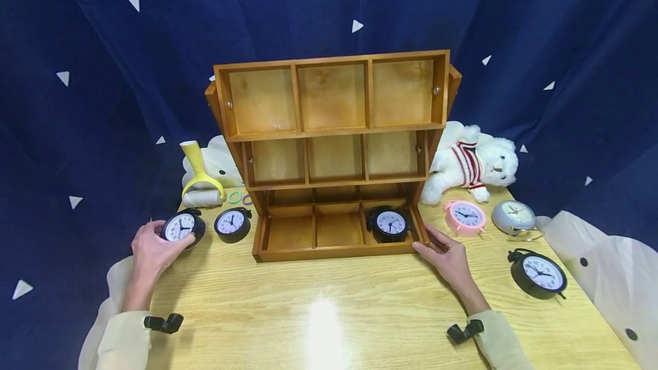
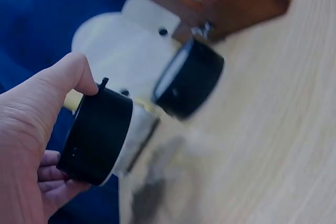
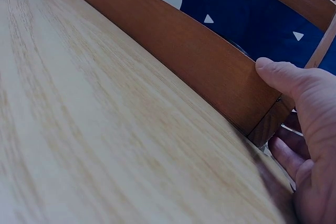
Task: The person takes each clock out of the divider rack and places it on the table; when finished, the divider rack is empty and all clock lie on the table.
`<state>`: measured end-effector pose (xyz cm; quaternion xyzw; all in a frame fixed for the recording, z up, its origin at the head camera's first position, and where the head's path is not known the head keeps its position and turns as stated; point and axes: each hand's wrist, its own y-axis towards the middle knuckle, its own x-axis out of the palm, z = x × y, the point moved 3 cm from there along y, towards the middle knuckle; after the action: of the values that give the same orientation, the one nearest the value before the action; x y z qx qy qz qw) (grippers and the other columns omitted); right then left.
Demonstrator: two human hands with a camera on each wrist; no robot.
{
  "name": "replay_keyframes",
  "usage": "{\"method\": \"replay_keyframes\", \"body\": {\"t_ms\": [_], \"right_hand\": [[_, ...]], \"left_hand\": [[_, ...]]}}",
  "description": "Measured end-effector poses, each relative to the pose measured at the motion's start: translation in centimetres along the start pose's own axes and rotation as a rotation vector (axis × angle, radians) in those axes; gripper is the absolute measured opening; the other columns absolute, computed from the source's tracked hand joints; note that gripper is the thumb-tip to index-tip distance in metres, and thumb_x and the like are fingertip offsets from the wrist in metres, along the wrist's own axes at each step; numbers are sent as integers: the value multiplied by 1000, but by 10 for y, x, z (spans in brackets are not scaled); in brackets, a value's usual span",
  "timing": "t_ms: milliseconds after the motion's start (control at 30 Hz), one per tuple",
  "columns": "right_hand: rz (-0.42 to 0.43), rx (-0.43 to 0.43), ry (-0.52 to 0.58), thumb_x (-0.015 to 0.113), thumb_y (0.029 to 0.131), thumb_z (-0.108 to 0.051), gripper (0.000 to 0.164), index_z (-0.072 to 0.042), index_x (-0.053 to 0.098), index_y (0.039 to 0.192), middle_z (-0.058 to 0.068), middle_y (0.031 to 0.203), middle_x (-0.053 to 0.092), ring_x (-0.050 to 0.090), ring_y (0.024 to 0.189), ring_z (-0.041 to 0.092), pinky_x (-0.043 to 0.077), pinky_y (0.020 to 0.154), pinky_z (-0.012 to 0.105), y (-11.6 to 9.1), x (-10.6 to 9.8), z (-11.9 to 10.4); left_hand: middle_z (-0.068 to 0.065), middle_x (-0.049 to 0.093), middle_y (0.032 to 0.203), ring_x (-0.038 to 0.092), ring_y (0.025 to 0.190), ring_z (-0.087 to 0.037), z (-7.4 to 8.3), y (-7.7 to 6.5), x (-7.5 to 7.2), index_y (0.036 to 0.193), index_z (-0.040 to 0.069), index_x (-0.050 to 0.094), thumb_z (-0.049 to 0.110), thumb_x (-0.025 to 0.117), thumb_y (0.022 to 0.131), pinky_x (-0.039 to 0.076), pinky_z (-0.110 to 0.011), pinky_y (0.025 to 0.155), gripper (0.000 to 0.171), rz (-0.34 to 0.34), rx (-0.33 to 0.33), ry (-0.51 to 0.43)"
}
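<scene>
My left hand (image 1: pixel 155 247) grips a black alarm clock (image 1: pixel 181 227) at the left of the table, its white dial facing up toward the head camera. In the left wrist view that clock (image 2: pixel 100 135) is held between thumb and fingers, with a shadow on the table beyond it. Just right of it stands a second black clock (image 1: pixel 232 225). My right hand (image 1: pixel 446 257) holds the front right corner of a tiered wooden organizer box (image 1: pixel 336 253), thumb on the front wall and fingers along the side. A third black clock (image 1: pixel 389 225) sits in the bottom tier's right compartment.
At the right are a pink clock (image 1: pixel 465 217), a grey-blue clock (image 1: pixel 513 217) and another black clock (image 1: pixel 538 273). A white plush bear (image 1: pixel 475 161) lies behind them. A yellow-handled lint roller (image 1: pixel 201 179) and small rings (image 1: pixel 235 197) are at the back left.
</scene>
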<state>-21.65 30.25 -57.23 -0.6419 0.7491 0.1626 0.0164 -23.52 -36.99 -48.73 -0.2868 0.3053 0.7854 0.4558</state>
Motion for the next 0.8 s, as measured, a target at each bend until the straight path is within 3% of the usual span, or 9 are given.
{"method": "replay_keyframes", "body": {"t_ms": [133, 333, 500, 800], "right_hand": [[-6, 1, 11, 85, 87, -4, 60, 7, 60, 141, 28, 145, 56, 60, 118, -3, 52, 95, 14, -4, 1, -15], [-13, -24, -5, 84, 87, -2, 58, 11, 60, 139, 34, 141, 56, 63, 118, 3, 54, 94, 16, -9, 3, -35], [-8, -8, -16, 85, 87, -5, 59, 9, 61, 139, 29, 141, 59, 63, 118, 4, 55, 96, 21, -9, 2, -36], [-15, -10, -7, 84, 88, -5, 60, 7, 60, 141, 29, 143, 57, 61, 117, -1, 52, 95, 15, -7, 2, -33]], "left_hand": [[-32, 59, 120, 49, 121, -49, -16, 7, 11, 131, -11, 56, 31, 87, 71, 38, -58, 102, 80, 8, 6, 0], [-33, 59, 120, 52, 118, -49, -26, 13, 23, 128, -12, 58, 31, 87, 70, 42, -57, 100, 78, 4, 20, 25], [-36, 56, 127, 50, 122, -51, -29, 17, 28, 132, -14, 55, 33, 86, 72, 42, -60, 103, 82, -44, -5, 51], [-41, 51, 132, 46, 125, -55, -33, 22, 34, 135, -16, 52, 37, 84, 74, 41, -63, 104, 88, -122, -25, 94]]}}
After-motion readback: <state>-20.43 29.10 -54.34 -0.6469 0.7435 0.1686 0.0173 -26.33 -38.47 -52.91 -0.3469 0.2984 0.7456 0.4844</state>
